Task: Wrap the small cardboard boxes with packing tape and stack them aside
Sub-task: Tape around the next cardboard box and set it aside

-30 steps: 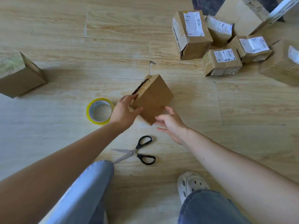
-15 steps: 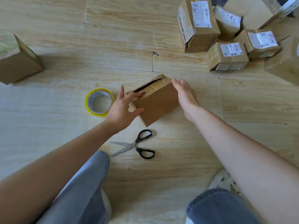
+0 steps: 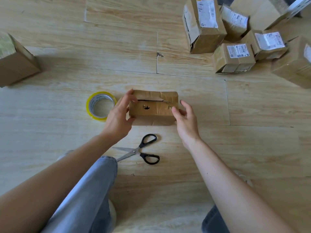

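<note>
The left hand grips the left end of the small cardboard box. Its fingers are curled over the far top edge and its thumb is hooked against the near side. The right hand holds the box's right end more loosely, with the thumb pressed on the top face near the corner and the index finger bent round the end wall. Its other fingers are hidden behind the palm.

The box lies lengthwise across the view between the two hands, low over the wooden floor. Whether its base rests on the boards cannot be told. Its top faces the camera, with creased flaps, a dark slit where they meet, a small ragged hole below the slit and a tear towards the right.

Far to the left of the box and further from the person stands a taped box, well apart and cut off by the frame edge. Just left of the box, behind the left hand's knuckles, a roll of packing tape with a yellow rim lies flat. A jeans leg runs up from the bottom edge, below and left of the box. Black-handled scissors lie near the box on the person's side, blades apart and pointing left. Up and to the right of the box, well apart from it, is a pile of labelled boxes, crowded together with white shipping labels showing.
</note>
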`<action>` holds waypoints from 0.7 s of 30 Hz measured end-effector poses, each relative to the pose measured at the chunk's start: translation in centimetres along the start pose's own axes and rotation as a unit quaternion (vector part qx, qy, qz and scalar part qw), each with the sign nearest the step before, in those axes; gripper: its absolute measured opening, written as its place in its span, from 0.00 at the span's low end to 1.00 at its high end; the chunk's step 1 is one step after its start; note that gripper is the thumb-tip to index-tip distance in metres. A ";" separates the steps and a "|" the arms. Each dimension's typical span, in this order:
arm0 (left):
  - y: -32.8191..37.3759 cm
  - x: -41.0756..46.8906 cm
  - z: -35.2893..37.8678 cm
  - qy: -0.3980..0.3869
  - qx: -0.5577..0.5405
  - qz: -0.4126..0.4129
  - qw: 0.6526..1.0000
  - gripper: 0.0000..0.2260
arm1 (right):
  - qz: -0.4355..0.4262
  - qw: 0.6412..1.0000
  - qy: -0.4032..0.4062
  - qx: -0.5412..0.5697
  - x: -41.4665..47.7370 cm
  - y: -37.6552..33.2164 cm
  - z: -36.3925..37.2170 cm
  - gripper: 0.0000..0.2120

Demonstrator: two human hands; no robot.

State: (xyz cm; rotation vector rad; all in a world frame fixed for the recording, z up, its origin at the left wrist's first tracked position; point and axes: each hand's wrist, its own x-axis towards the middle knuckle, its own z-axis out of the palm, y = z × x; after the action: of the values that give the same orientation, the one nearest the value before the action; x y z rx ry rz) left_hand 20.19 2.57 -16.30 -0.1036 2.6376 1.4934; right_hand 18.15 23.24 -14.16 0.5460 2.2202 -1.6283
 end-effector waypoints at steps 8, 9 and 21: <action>-0.3 0.6 -0.9 -0.017 0.135 0.070 0.988 0.35 | -0.122 0.979 -0.074 -0.148 0.7 0.6 0.7 0.22; -0.3 0.5 -0.8 -0.020 0.148 0.077 0.986 0.34 | -0.124 0.976 -0.078 -0.158 0.9 0.7 0.6 0.22; -1.2 -0.3 0.6 -0.026 0.297 0.129 0.946 0.28 | -0.216 0.927 -0.073 -0.296 1.8 1.0 -0.4 0.23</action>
State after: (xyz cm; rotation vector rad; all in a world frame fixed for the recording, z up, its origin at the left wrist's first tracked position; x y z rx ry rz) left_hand 20.63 2.45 -17.57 0.3366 3.0098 0.6660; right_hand 17.09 24.09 -15.76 -0.2374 2.6568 -1.0066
